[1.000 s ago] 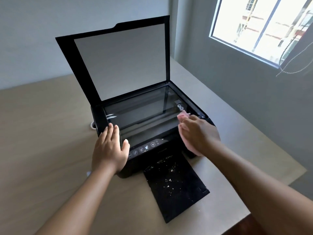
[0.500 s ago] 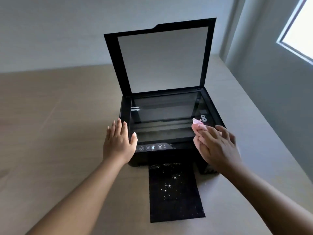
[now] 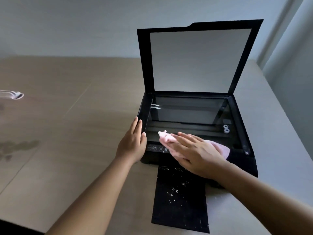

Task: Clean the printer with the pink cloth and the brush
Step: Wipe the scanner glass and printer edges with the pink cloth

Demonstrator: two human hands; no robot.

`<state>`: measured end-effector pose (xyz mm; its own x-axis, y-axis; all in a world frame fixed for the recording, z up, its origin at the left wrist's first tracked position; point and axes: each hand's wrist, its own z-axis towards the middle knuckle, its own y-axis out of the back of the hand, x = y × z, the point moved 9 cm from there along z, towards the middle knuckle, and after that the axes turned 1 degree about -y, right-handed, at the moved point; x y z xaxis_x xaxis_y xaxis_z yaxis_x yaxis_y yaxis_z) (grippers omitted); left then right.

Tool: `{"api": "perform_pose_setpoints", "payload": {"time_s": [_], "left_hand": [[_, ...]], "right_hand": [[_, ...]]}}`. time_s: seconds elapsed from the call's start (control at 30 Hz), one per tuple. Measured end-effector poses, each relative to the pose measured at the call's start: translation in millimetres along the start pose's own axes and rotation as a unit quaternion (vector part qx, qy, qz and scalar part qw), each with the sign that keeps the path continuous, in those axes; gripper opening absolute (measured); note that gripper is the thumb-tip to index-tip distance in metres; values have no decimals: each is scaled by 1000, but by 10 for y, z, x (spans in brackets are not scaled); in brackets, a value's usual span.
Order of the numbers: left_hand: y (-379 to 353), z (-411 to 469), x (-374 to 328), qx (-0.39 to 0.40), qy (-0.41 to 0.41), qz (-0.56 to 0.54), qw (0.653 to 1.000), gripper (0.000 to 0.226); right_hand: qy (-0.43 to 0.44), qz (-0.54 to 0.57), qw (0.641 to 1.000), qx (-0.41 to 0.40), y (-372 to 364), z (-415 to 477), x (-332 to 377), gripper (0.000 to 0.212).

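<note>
Head view, items as seen from above my hands.

1. Black flatbed printer (image 3: 240,116), plastic body, set on the table directly under and ahead of both my hands. Its scanner lid (image 3: 199,58) stands raised, near upright, beyond my fingertips, pale grey liner facing me. The dark scanner glass (image 3: 186,111) lies exposed just past my hands.

2. My left hand (image 3: 132,145): open, fingers straight and together, palm laid flat on the printer's near left corner, fingertips along the left frame of the glass. It holds nothing.

3. My right hand (image 3: 198,153): open and flat, fingers spread, pressing down on the pink cloth at the front edge of the glass, just right of my left hand. It presses rather than grips.

4. Soft pink cloth (image 3: 166,137), crumpled; one bunched end pokes out beyond my right fingertips, another part shows behind the back of that hand.

5. Row of round control buttons (image 3: 155,148) on the front panel, between my two hands, partly covered by the cloth.

6. Black flat output tray (image 3: 179,200), extended toward me below my right wrist, strewn with white flecks.

7. Beige wood-grain table (image 3: 76,133), carrying the printer.

8. Pale, blurred object (image 3: 13,95) on the table, well off to the left of my left hand; I cannot tell what it is.
</note>
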<state>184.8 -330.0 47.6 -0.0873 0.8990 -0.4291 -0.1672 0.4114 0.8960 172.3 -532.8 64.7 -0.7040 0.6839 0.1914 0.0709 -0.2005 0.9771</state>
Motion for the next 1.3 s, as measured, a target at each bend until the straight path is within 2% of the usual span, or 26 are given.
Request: {"api": "perform_pose_setpoints", "payload": {"time_s": [0.1,0.17,0.33,0.5,0.63,0.7,0.77,0.83,0.87,0.97,1.03,1.2,1.3], "left_hand": [[-12,16,7,-6,-2,5,1000,64],[-13,23,13,-12,3,7,1000,64],[-27,23,8,-8,-8,8,1000,63],[-18,-12,-21,1,-27,41,999,71],[-35,-15,-106,33,-48,95,994,76],[-28,9,-180,44,-95,114,988,74],[-52,36,-272,57,-150,120,980,73],[-86,63,-296,69,-167,111,977,75],[-90,74,-299,65,-171,105,977,74],[-100,91,-270,50,-182,99,977,69],[-107,111,-249,40,-188,99,976,70],[-108,114,-243,21,-201,98,974,71],[-115,119,-251,22,-205,105,973,72]], "right_hand": [[-122,-4,988,-97,218,-200,-268,45],[-157,-3,981,-116,154,-174,-177,45],[-82,22,992,-95,-113,188,296,49],[-21,-12,998,-65,-138,22,243,50],[-132,-36,982,-128,67,-293,-47,41],[-198,-56,970,-128,112,-372,-142,42],[-286,-50,946,-143,153,-414,-234,44],[-342,-33,925,-162,148,-384,-205,42],[-337,-32,926,-166,133,-333,-125,40],[-237,-15,961,-142,66,-191,111,37],[-198,-14,972,-127,152,-228,143,33],[-266,51,957,-107,351,-688,-176,42],[-273,89,948,-135,521,-1063,-257,42]]}}
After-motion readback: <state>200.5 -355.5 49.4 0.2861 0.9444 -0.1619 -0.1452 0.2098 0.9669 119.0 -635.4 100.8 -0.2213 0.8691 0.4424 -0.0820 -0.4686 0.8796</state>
